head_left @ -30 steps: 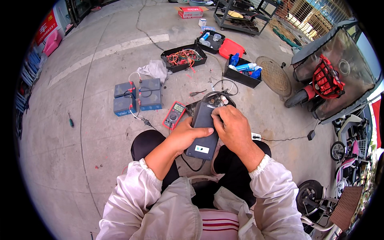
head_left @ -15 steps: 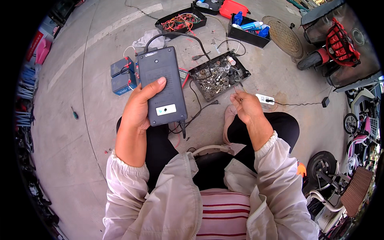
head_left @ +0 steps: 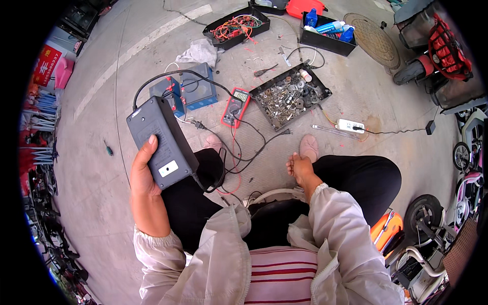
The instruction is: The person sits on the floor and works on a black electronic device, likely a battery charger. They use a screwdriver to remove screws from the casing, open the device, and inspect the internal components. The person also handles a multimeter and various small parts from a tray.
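My left hand grips a dark grey charger box, thumb across its labelled face, black cables hanging from both ends. My right hand is held low over my lap, fingers curled; anything inside them is too small to make out. Beyond the charger sit blue-grey batteries joined by wires. A red multimeter with a lit display lies right of them, beside a black tray of loose metal hardware.
A power strip, green screwdriver, grey rag, boxes of wires and bottles lie around me. A vehicle with red bag stands back right; bikes line the right, an orange case nearby.
My hands have parted: the charger moved left in my left hand and tilted, while my right hand left it and came down toward my lap, its fingers curling.
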